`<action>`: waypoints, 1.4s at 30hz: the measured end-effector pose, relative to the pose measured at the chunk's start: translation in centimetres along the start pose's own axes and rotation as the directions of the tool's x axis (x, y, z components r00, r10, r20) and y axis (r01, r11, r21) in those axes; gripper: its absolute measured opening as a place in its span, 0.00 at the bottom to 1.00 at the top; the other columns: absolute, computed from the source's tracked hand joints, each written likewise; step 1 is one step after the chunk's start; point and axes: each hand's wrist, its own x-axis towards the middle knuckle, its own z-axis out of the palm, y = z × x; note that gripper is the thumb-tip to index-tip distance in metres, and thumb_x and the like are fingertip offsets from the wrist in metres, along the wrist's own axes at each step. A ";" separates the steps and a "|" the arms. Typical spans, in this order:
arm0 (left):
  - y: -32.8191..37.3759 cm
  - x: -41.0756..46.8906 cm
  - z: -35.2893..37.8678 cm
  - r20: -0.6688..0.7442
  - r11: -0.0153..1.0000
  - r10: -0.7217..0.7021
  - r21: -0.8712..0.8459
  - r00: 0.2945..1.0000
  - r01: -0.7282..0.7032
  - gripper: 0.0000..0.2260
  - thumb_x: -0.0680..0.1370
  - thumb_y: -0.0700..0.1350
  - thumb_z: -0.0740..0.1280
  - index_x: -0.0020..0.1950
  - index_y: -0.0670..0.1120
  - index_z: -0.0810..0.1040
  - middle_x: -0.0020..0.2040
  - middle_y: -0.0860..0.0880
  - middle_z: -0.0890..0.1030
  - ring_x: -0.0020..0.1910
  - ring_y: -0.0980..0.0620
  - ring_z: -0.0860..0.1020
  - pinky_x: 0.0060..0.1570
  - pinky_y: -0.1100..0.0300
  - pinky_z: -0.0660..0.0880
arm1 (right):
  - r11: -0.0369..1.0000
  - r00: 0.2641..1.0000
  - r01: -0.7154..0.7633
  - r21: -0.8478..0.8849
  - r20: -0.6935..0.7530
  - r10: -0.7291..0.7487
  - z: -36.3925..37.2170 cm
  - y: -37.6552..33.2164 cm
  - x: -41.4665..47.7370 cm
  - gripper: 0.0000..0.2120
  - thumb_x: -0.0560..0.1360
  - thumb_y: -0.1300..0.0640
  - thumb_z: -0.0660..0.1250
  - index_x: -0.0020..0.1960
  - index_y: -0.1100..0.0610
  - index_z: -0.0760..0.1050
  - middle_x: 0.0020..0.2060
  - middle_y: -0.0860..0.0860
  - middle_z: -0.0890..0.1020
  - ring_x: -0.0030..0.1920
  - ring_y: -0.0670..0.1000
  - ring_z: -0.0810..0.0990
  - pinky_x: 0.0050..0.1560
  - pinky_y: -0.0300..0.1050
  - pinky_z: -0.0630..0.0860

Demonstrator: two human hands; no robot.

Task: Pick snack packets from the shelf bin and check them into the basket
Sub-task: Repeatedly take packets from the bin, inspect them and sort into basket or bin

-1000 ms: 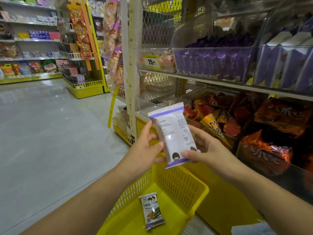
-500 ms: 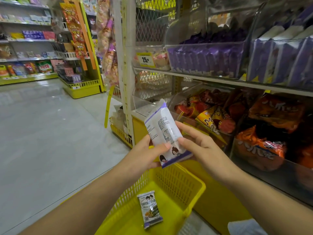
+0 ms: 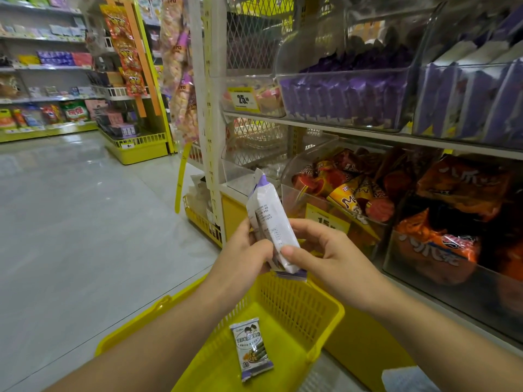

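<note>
Snack pkt (image 3: 271,222), white-purple, upright, edge-on, above yellow basket (image 3: 325,304) far rim. L hand (image 3: 243,258) and R hand (image 3: 325,258) both pinch its lower half. Open aisle floor (image 3: 85,222) to left. Price tags: "15" tag (image 3: 325,220), "25" tag (image 3: 241,95). Basket holds one purple-trim pkt (image 3: 252,349); clear bin (image 3: 295,205) holds red-orange bags (image 3: 348,193).

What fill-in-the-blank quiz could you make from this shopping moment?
1. The left hand and right hand grip a white packet above a ____ basket.
2. Inside the basket lies exactly ____ other packet.
3. The price tag on the upper shelf reads ____.

Missing words: yellow; one; 25.
</note>
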 end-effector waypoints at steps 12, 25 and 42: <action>0.9 -0.2 -0.6 -0.016 0.954 -0.151 -0.265 0.988 0.141 0.18 0.83 0.49 0.52 0.63 0.44 0.75 0.52 0.41 0.84 0.50 0.42 0.84 0.45 0.48 0.81 | 0.995 0.994 -0.058 0.087 0.100 0.049 -0.4 0.3 0.1 0.16 0.76 0.60 0.67 0.62 0.49 0.75 0.55 0.42 0.83 0.55 0.49 0.81 0.55 0.44 0.79; 2.1 -0.8 1.1 0.140 0.914 -0.123 -0.371 0.982 0.167 0.28 0.72 0.55 0.68 0.67 0.41 0.70 0.58 0.36 0.79 0.55 0.40 0.81 0.43 0.51 0.79 | 0.999 0.998 -0.044 -0.026 0.043 0.045 0.6 -1.1 -0.4 0.16 0.76 0.58 0.68 0.64 0.50 0.76 0.58 0.46 0.80 0.57 0.43 0.78 0.54 0.43 0.78; 11.4 -1.2 13.2 0.308 0.947 0.258 -0.269 0.916 -0.176 0.26 0.72 0.45 0.71 0.69 0.53 0.69 0.56 0.53 0.84 0.57 0.46 0.81 0.63 0.40 0.73 | 0.989 0.897 0.067 -0.133 -0.426 -0.118 -12.1 -10.0 -7.9 0.21 0.68 0.47 0.73 0.61 0.41 0.76 0.66 0.44 0.75 0.62 0.39 0.75 0.61 0.41 0.75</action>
